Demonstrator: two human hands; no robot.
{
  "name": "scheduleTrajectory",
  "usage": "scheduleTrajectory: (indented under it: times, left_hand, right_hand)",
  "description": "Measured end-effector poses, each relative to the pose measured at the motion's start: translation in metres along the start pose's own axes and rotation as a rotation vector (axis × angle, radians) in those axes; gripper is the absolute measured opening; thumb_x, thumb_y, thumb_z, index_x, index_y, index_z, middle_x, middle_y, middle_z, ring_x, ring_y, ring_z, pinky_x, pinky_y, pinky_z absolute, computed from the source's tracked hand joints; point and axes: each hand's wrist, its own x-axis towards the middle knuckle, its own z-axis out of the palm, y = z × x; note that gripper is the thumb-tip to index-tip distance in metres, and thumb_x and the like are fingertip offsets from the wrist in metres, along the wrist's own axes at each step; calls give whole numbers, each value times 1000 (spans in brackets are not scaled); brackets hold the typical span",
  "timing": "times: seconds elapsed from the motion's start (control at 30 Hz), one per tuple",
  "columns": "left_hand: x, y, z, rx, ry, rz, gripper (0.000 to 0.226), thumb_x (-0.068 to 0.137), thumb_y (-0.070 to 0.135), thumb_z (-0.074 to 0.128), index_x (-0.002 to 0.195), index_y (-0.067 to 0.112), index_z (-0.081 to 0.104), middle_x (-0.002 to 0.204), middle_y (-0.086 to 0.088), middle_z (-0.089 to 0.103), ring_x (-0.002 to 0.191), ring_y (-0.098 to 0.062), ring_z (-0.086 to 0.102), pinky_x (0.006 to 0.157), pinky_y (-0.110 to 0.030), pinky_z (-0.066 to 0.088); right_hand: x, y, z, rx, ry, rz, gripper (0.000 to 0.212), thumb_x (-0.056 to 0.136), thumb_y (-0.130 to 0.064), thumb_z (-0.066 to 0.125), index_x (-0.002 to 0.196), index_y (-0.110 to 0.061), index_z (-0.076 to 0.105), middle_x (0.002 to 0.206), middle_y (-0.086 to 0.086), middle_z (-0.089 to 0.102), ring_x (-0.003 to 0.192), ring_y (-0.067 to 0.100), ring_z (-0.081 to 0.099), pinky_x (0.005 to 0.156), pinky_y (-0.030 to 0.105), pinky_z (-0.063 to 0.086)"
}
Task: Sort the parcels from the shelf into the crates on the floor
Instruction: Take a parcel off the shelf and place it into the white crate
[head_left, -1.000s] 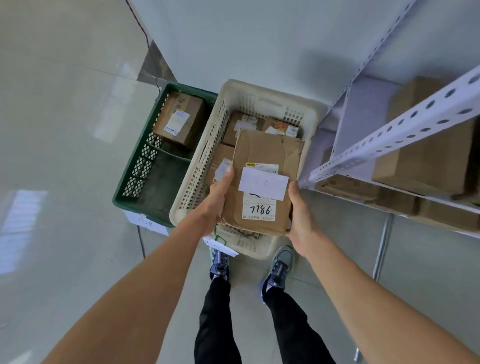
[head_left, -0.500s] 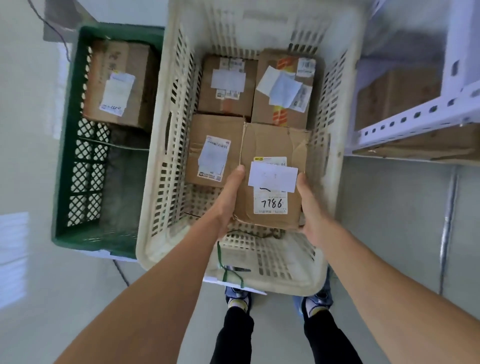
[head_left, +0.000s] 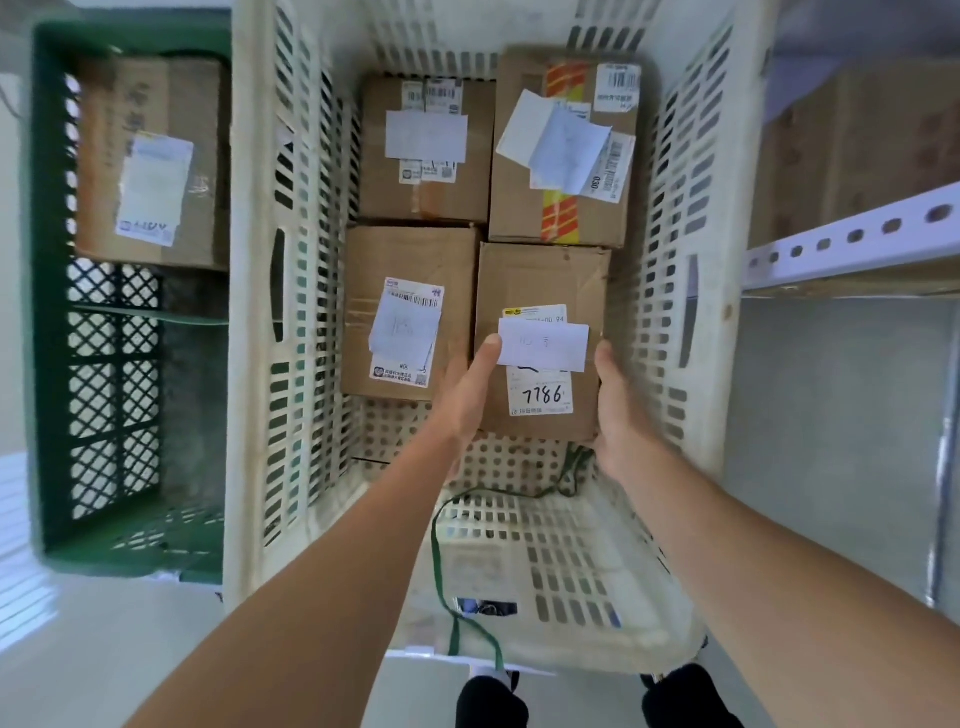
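A brown cardboard parcel (head_left: 540, 283) with a white label reading 7786 is low inside the white crate (head_left: 691, 322), at the right of its near row. My left hand (head_left: 467, 395) grips its left side with the thumb on top. My right hand (head_left: 618, 410) grips its right side. Three other brown parcels lie in this crate: one (head_left: 405, 260) right beside it on the left, two (head_left: 426, 192) (head_left: 524, 218) behind. Whether the held parcel rests on the crate floor I cannot tell.
A green crate (head_left: 47, 312) stands left of the white one with one labelled parcel (head_left: 150, 161) at its far end. A white metal shelf (head_left: 852, 249) with brown boxes (head_left: 857, 145) is on the right. A green strap (head_left: 441, 561) hangs over the white crate's near wall.
Both hands have lowered the 7786 parcel from above the white crate down into it, next to the near left parcel. My head has come closer over the crate.
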Motion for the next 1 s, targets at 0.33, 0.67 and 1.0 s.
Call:
scheduleTrajectory:
  times: [0.33,0.67,1.0]
  left_hand:
    - [0,-3,15,67,92,54,92,81,79,47,160,32,49,171,-1,34,157,-26,36,129,-60,30]
    - [9,-14,28,93,150,75,17,86,75,42,94,65,54,161,1,49,159,-26,31,129,-60,23]
    - [-27,1,22,95,15,106,55,109,70,32,152,46,55,156,15,58,139,-5,49,103,-39,28]
  right_hand:
    - [21,-2,9,148,11,28,99,78,-93,41,155,-32,52,157,11,56,146,35,51,125,65,28]
    - [40,8,15,328,7,-38,66,92,-83,44,94,-31,84,92,6,84,88,30,82,85,47,62]
    - [2,-11,11,234,-15,-102,63,95,-84,37,104,-36,76,88,-1,84,74,20,81,81,42,59]
